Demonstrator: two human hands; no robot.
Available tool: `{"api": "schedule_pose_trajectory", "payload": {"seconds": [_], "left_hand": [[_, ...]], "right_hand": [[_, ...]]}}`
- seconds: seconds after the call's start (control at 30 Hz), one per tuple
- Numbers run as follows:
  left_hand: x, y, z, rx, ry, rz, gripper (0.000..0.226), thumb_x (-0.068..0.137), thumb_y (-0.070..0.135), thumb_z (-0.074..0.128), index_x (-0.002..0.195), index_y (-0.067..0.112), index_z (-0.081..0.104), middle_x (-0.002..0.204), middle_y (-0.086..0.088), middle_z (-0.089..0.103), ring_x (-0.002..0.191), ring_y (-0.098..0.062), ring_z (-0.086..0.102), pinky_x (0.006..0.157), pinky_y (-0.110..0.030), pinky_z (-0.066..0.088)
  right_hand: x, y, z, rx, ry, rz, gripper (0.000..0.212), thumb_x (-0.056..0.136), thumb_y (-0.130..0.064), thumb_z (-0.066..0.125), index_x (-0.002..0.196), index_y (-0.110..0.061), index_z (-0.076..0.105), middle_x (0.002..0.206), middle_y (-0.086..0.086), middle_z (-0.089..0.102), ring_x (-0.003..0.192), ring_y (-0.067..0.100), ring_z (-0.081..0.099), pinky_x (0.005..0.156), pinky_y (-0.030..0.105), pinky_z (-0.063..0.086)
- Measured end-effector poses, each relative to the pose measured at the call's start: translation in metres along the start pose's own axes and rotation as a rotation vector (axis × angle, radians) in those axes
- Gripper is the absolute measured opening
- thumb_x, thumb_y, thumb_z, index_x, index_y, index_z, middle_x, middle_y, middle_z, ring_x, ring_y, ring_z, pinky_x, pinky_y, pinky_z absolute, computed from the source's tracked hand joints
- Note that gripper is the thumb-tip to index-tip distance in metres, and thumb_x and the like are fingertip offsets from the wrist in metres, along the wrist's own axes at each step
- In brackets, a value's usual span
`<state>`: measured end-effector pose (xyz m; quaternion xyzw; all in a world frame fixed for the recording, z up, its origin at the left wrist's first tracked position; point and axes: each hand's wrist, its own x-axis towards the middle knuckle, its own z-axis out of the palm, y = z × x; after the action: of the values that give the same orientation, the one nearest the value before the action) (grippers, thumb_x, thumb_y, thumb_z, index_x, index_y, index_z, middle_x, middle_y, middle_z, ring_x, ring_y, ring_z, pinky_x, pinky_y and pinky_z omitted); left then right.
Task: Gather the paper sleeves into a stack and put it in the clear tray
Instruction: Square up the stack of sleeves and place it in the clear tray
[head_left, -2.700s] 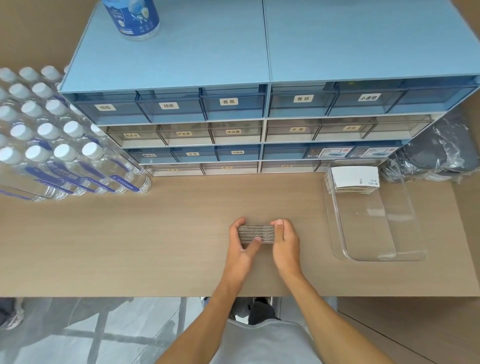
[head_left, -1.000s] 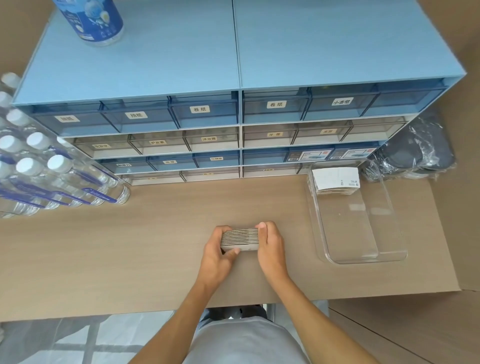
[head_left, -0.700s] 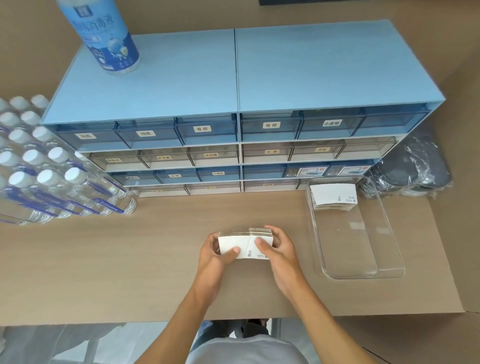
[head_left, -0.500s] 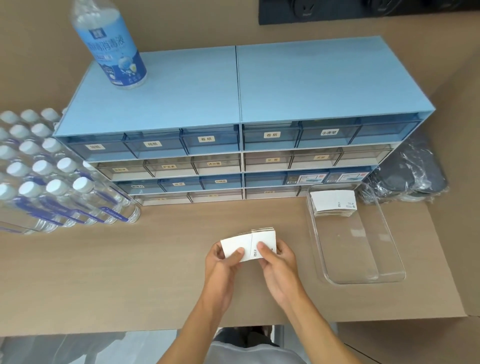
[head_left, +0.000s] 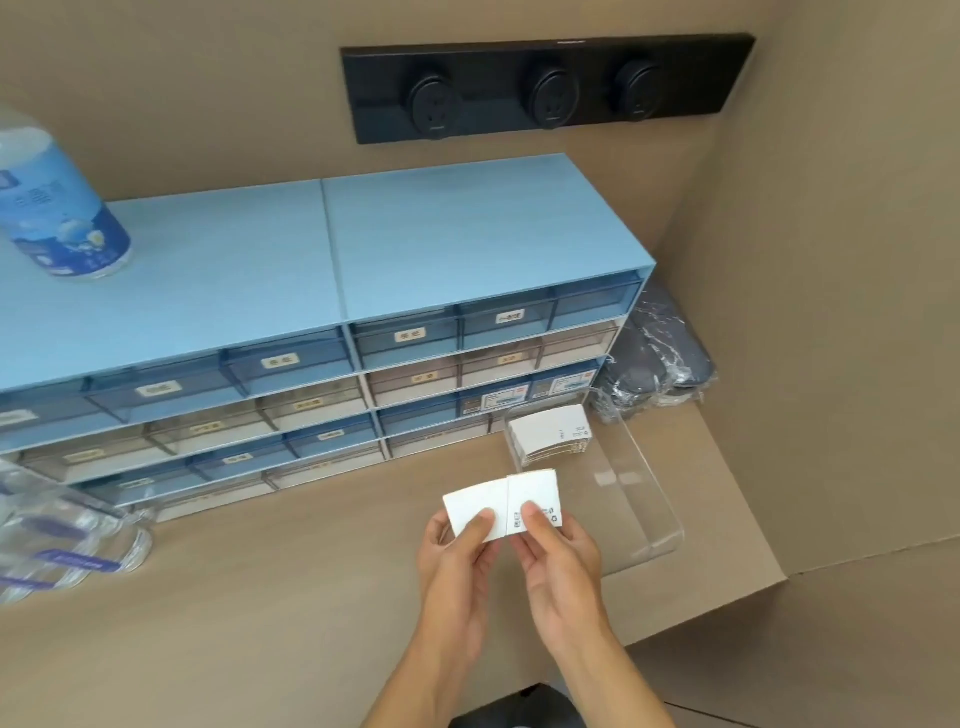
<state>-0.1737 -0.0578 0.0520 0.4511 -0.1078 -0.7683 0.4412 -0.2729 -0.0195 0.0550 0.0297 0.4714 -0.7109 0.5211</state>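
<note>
Head view: I see both hands raised above the wooden table (head_left: 260, 597), sharing one stack of white paper sleeves (head_left: 501, 501) with its flat printed face turned up toward me. My left hand (head_left: 457, 551) pinches the stack's left end, thumb on top and fingers curled underneath. My right hand (head_left: 558, 556) pinches the right end the same way, its thumb lying beside the small printed marks. The stack is clear of the tabletop and sits just left of the clear tray (head_left: 649, 499), not inside it. In the tray's far end a second pile of sleeves (head_left: 553, 434) leans against the back wall; the tray's near part looks bare. Behind the tray runs a blue drawer cabinet (head_left: 467, 249) with labelled drawers, a bottle (head_left: 57, 208) standing on its top at the left. Wrapped water bottles (head_left: 62, 540) lie at the table's left edge, a dark plastic-wrapped bundle (head_left: 660, 364) sits right of the cabinet, and a black socket strip (head_left: 550, 85) is on the wall
</note>
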Motion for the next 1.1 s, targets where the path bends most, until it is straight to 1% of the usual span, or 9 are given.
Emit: {"api": "schedule_pose_trajectory", "payload": {"seconds": [0.13,0.3,0.43,0.53,0.63,0.73,0.8,0.93,1.1], "left_hand": [[0.006,-0.026,0.055,-0.039,0.020,-0.050,0.032,0.084,-0.001,0.071,0.113,0.005,0.058,0.105,-0.021,0.073,0.086,-0.026,0.073,0.077,-0.033,0.058],[0.015,-0.080,0.116,-0.243,0.157,-0.211,0.043,0.089,0.004,0.066,0.130,-0.006,0.056,0.123,-0.027,0.066,0.099,-0.030,0.065,0.101,-0.041,0.051],[0.032,-0.109,0.139,-0.248,0.323,-0.287,0.021,0.090,0.013,0.068,0.105,0.006,0.056,0.072,-0.012,0.054,0.057,-0.018,0.050,0.057,-0.028,0.049],[0.046,-0.115,0.142,-0.251,0.444,-0.357,0.020,0.088,0.018,0.070,0.079,0.010,0.054,0.061,-0.004,0.042,0.045,-0.013,0.041,0.044,-0.023,0.043],[0.059,-0.118,0.141,-0.258,0.523,-0.348,0.020,0.087,0.017,0.071,0.082,0.010,0.054,0.061,-0.004,0.042,0.048,-0.015,0.038,0.034,-0.018,0.041],[0.072,-0.119,0.137,-0.239,0.605,-0.301,0.018,0.087,0.018,0.071,0.090,0.006,0.057,0.063,-0.006,0.045,0.050,-0.016,0.040,0.031,-0.015,0.039],[0.079,-0.120,0.135,-0.218,0.629,-0.286,0.020,0.087,0.020,0.072,0.088,0.006,0.058,0.062,-0.005,0.044,0.048,-0.015,0.040,0.032,-0.015,0.038],[0.087,-0.122,0.133,-0.206,0.652,-0.262,0.020,0.086,0.017,0.073,0.077,0.007,0.057,0.057,-0.005,0.042,0.037,-0.014,0.040,0.033,-0.016,0.038],[0.095,-0.120,0.132,-0.160,0.653,-0.239,0.027,0.087,0.012,0.072,0.070,0.005,0.053,0.057,-0.008,0.044,0.045,-0.019,0.040,0.034,-0.019,0.039]], "right_hand": [[0.023,-0.040,-0.016,0.085,0.047,-0.007,0.039,0.073,-0.006,0.077,0.110,0.003,0.068,0.105,0.021,0.075,0.091,0.028,0.075,0.071,0.029,0.061],[0.065,-0.076,-0.042,0.067,0.130,0.067,0.037,0.075,-0.004,0.077,0.109,0.005,0.066,0.099,0.025,0.075,0.082,0.034,0.075,0.068,0.037,0.062],[0.094,-0.088,-0.066,-0.060,0.232,0.205,0.029,0.076,-0.005,0.078,0.102,0.004,0.066,0.079,0.023,0.072,0.054,0.028,0.066,0.047,0.030,0.053],[0.108,-0.083,-0.074,-0.182,0.274,0.292,0.025,0.076,-0.012,0.080,0.091,0.001,0.065,0.065,0.019,0.063,0.044,0.025,0.057,0.041,0.027,0.047],[0.119,-0.077,-0.071,-0.166,0.280,0.388,0.023,0.082,-0.015,0.076,0.094,-0.001,0.063,0.066,0.015,0.060,0.046,0.022,0.054,0.042,0.026,0.047],[0.126,-0.077,-0.070,-0.123,0.219,0.556,0.030,0.088,-0.025,0.070,0.100,0.002,0.065,0.089,0.014,0.066,0.069,0.022,0.060,0.076,0.036,0.054],[0.129,-0.074,-0.071,-0.162,0.220,0.571,0.036,0.088,-0.025,0.070,0.107,0.005,0.065,0.094,0.016,0.068,0.071,0.024,0.061,0.086,0.039,0.053],[0.135,-0.069,-0.069,-0.226,0.242,0.537,0.040,0.089,-0.021,0.069,0.113,0.010,0.066,0.110,0.024,0.069,0.070,0.026,0.062,0.080,0.040,0.055],[0.145,-0.065,-0.065,-0.334,0.294,0.494,0.034,0.088,-0.025,0.070,0.098,0.007,0.070,0.089,0.021,0.068,0.059,0.023,0.059,0.063,0.035,0.052]]}}
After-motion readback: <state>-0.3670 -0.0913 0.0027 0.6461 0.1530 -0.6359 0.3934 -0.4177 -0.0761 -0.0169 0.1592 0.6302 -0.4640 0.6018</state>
